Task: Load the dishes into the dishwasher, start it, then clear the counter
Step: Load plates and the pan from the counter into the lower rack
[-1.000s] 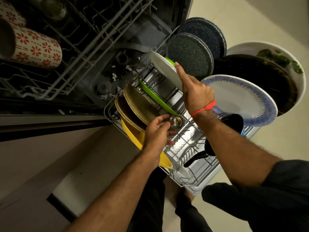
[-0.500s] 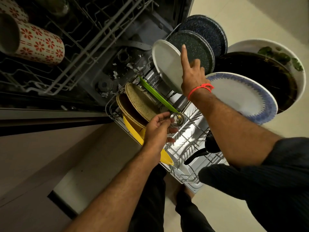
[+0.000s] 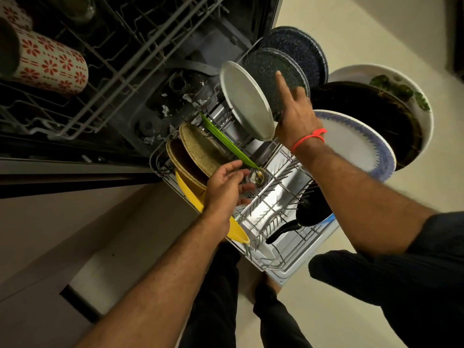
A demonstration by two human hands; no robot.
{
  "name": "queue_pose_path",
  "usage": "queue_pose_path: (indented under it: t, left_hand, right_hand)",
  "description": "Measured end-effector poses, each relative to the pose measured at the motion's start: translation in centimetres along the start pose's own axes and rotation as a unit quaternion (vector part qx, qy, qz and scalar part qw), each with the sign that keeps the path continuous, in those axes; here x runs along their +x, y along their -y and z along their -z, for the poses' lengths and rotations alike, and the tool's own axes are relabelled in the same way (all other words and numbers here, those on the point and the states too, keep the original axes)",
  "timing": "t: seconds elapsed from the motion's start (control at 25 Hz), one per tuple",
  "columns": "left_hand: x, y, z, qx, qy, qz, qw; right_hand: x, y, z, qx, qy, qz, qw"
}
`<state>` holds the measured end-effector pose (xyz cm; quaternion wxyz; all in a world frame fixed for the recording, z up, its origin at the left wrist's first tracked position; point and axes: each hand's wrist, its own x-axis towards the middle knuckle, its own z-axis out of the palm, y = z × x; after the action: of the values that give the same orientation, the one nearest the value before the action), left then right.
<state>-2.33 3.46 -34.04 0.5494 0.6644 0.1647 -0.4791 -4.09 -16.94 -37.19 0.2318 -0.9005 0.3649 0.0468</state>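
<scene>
The dishwasher's lower rack (image 3: 273,204) is pulled out and holds many dishes on edge. My right hand (image 3: 295,114) grips the rim of a plain grey plate (image 3: 246,99), forefinger pointing up, in front of two dark speckled plates (image 3: 273,64). My left hand (image 3: 223,189) holds a small steel bowl (image 3: 256,175) low over the rack, beside a green plate (image 3: 226,140), two tan plates (image 3: 200,149) and a yellow plate (image 3: 190,194). A blue-rimmed white plate (image 3: 356,144) stands behind my right wrist.
A black dish (image 3: 371,114) and a white leaf-patterned plate (image 3: 391,79) stand at the rack's right end. A black pan (image 3: 308,212) lies in the rack's near part. The upper rack (image 3: 105,59) holds floral mugs (image 3: 50,64). Pale floor lies to the right.
My right hand has lifted the grey plate from a tilted position to more upright and shifted it towards the speckled plates. My left hand stays at the rack with the small bowl.
</scene>
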Motion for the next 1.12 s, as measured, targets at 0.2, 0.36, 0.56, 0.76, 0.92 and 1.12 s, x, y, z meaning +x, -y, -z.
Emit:
queue_pose_path:
  t: [0.2, 0.36, 0.56, 0.76, 0.92, 1.12]
  left_hand:
    - [-0.6, 0.0, -0.7, 0.007, -0.007, -0.014, 1.000]
    - [-1.3, 0.4, -1.6, 0.009, -0.019, -0.028, 0.999]
    - [-2.5, 1.7, -3.8, 0.000, -0.058, -0.061, 0.996]
    - [-5.0, 4.1, -7.2, 0.014, -0.127, -0.138, 0.982]
    - [-8.2, 7.7, -9.4, 0.125, -0.188, -0.311, 0.923]
    - [-13.8, 16.0, -12.4, 0.299, -0.281, -0.316, 0.856]
  right_hand:
    - [-3.4, -1.4, 0.6, 0.110, -0.071, 0.044, 0.990]
    - [-4.9, -2.8, 0.4, 0.128, -0.078, 0.050, 0.987]
    - [-6.6, -5.0, 0.0, 0.145, -0.070, 0.098, 0.982]
    - [-8.0, -8.3, 1.2, 0.171, -0.046, 0.164, 0.970]
    - [-10.9, -11.4, 3.3, 0.179, -0.016, 0.224, 0.958]
    - [-17.2, -16.8, 5.6, 0.140, 0.009, 0.292, 0.946]
